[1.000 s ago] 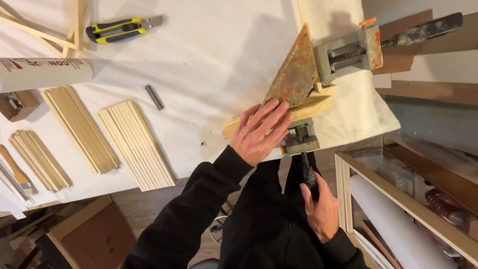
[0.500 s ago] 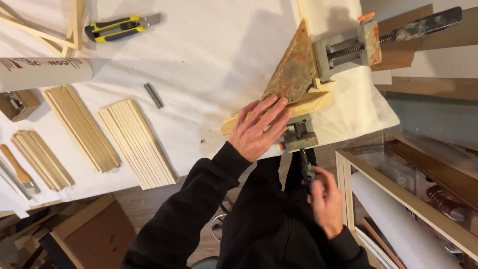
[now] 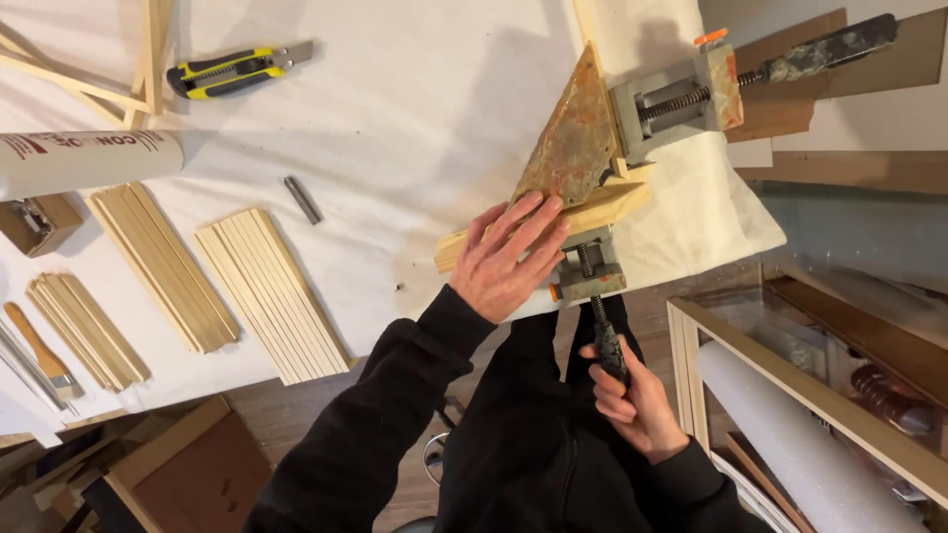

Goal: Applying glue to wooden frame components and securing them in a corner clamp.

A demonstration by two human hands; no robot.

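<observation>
— Hands? Left hand (image 3: pixel 513 259) spread flat, pressing the wooden strip (image 3: pixel 602 205) at the counter's (image 3: pixel 415 118) near right corner.
— And the right hand (image 3: pixel 632 400)?
— Closed around the clamp handle (image 3: pixel 607 345), just below the counter's near edge.
— Strip's place?
— Seated in the rusty corner clamp (image 3: pixel 578 143).

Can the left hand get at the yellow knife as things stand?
Probably yes. The left hand presses the wood strip, but the white cloth between it and the knife is bare, so nothing blocks the way.
</observation>
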